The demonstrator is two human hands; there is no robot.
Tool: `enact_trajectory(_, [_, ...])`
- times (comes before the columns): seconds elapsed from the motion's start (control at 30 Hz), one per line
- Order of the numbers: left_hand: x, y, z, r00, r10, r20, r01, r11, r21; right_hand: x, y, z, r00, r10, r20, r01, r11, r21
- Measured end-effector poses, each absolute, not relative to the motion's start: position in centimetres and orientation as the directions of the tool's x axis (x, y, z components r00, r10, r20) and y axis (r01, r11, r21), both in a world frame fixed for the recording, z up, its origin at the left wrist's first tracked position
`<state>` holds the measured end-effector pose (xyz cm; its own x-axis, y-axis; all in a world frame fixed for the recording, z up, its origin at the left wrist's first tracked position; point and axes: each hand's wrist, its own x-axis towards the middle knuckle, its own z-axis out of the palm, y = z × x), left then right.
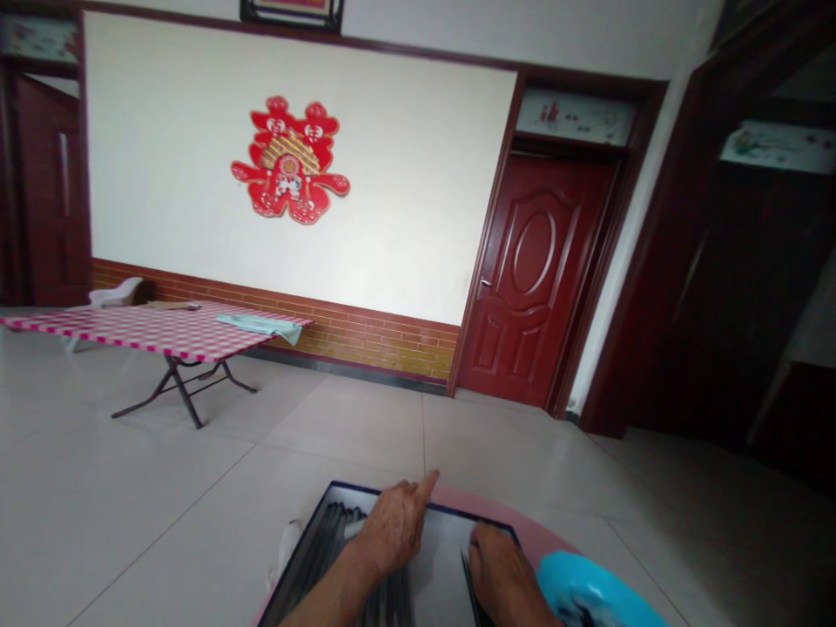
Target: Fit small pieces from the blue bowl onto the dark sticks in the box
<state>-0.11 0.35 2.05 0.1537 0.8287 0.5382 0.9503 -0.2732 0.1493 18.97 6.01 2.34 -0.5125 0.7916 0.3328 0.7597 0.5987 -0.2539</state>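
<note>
Shallow tray (441,557) on pink table (535,531); black rods (318,557) lie along its left edge. Left hand (395,522) at the far edge: index finger extended past the rim, others curled; hold, if any, hidden. Right hand (500,566) curled inside the far right corner, dark rod (468,575) alongside, grip unclear. White tray floor separates the hands. Blue basin (588,570) just beyond the right edge.

A navy-rimmed rectangular tray (448,562), whitish inside; long thin blackish-grey rods (318,550); a bright sky-blue round basin (581,570); a dusty-pink rounded surface (515,514) under the tray; a folding table (150,328) in pink-and-white check; a pale mint cloth (254,324); a red cut-out wall ornament (291,161) with gold and white detail; a deep-red panelled door (532,261); pale grey floor tiles (346,418)
</note>
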Motion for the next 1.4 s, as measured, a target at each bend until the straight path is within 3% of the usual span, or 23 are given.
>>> enact_trajectory(0.13, [0.0,0.3,2.7,0.055,0.737,0.673,0.874,-0.362,0.324,14.5,6.6,3.9,-0.460,0.788,0.409,0.561,0.615,-0.554])
enact_trajectory(0.27, [-0.8,0.5,4.1,-0.254,0.733,0.631,0.681,-0.327,0.655,12.0,6.2,2.9,-0.361,0.872,0.331,0.254,0.433,-0.865])
enact_trajectory(0.37, [-2.0,1.4,4.3,-0.534,0.697,0.479,0.318,-0.359,0.877,11.6,5.4,1.5,-0.415,0.888,0.200,0.119,0.271,-0.955])
enact_trajectory(0.43, [-2.6,2.1,3.9,-0.641,0.676,0.365,0.126,-0.376,0.918,11.5,4.9,0.8,-0.477,0.874,0.098,0.084,0.156,-0.984])
enact_trajectory(0.53, [-3.1,2.7,3.2,-0.681,0.668,0.301,0.058,-0.361,0.931,11.1,4.7,0.2,-0.547,0.837,0.016,0.032,0.040,-0.999])
enact_trajectory(0.73, [-3.0,2.4,3.3,-0.638,0.710,0.298,0.064,-0.337,0.939,11.6,5.6,0.8,-0.367,0.930,-0.033,-0.262,-0.138,-0.955])
enact_trajectory(0.9, [-2.3,1.7,3.8,-0.452,0.818,0.356,0.178,-0.309,0.934,12.9,6.3,2.3,-0.233,0.970,-0.070,-0.517,-0.184,-0.836])
enact_trajectory(0.97, [-1.7,1.0,3.9,-0.266,0.847,0.460,0.426,-0.324,0.845,13.1,6.4,2.4,-0.203,0.978,-0.056,-0.514,-0.155,-0.844])
enact_trajectory(1.07, [-0.5,0.1,3.8,0.012,0.857,0.515,0.827,-0.298,0.476,12.9,6.2,2.1,-0.221,0.975,0.002,-0.396,-0.088,-0.914])
enact_trajectory(1.13, [0.3,-0.2,3.6,0.033,0.871,0.491,0.923,-0.215,0.319,12.6,5.9,2.0,-0.273,0.961,0.032,-0.323,-0.061,-0.945])
enact_trajectory(1.23, [1.2,-0.2,3.3,-0.043,0.878,0.478,0.952,-0.109,0.287,12.4,5.5,1.8,-0.315,0.948,0.030,-0.322,-0.077,-0.944])
enact_trajectory(1.4, [2.0,-0.3,3.5,-0.134,0.875,0.465,0.969,0.017,0.248,12.3,5.1,1.7,-0.395,0.917,-0.048,-0.479,-0.251,-0.841])
